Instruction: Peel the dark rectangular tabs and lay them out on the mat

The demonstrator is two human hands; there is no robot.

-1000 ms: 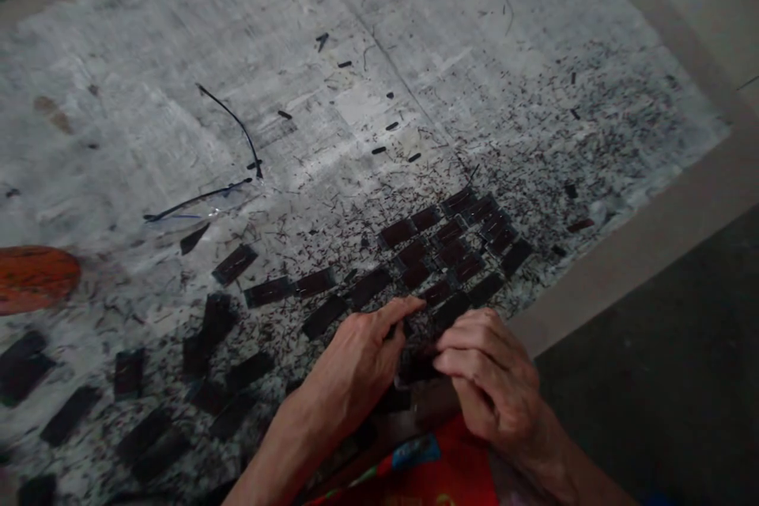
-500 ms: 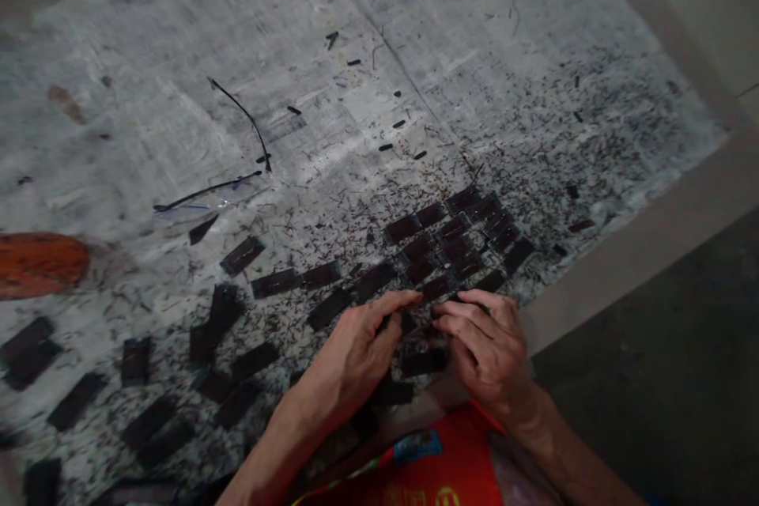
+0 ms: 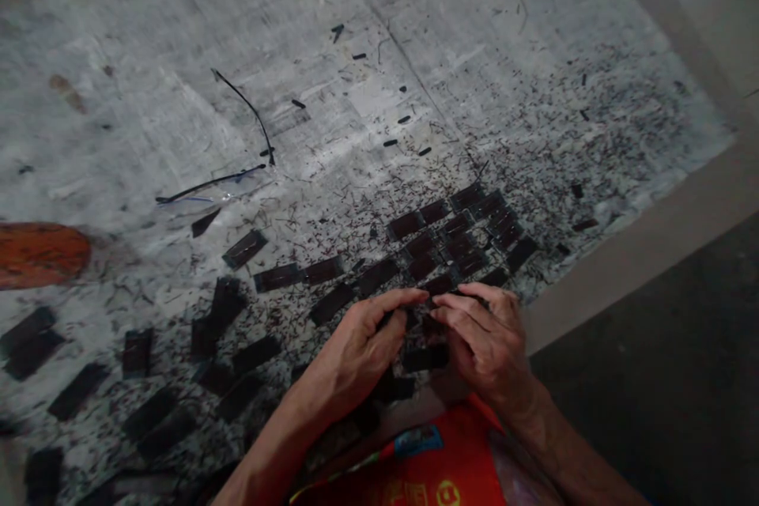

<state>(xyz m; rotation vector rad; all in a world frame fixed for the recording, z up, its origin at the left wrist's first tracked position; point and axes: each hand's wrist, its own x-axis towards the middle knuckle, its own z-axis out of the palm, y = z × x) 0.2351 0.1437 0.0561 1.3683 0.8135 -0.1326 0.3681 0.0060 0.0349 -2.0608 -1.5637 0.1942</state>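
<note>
My left hand (image 3: 373,340) and my right hand (image 3: 486,332) face each other low over the table, fingertips almost meeting. The fingers of both are bent together around a small spot among dark flat rectangular pieces. Whatever they pinch is hidden by the fingers and the dim light. Just beyond the fingertips lies a cluster of these dark rectangular pieces (image 3: 456,241), set roughly in rows. One dark piece (image 3: 425,358) lies between the hands, near my wrists. A dark piece (image 3: 498,277) touches or sits close to my right fingers.
More dark rectangles (image 3: 151,415) are scattered at the left, some overlapping. An orange oval object (image 3: 41,255) lies at the left edge. Bent black strips (image 3: 246,111) and dark scraps litter the whitish table covering (image 3: 195,8). A red printed cloth or bag (image 3: 451,451) is below my hands.
The view has shifted slightly. Both hands stay in nearly the same place, with my right fingertips a little closer to the left ones. The pieces lie as before.
</note>
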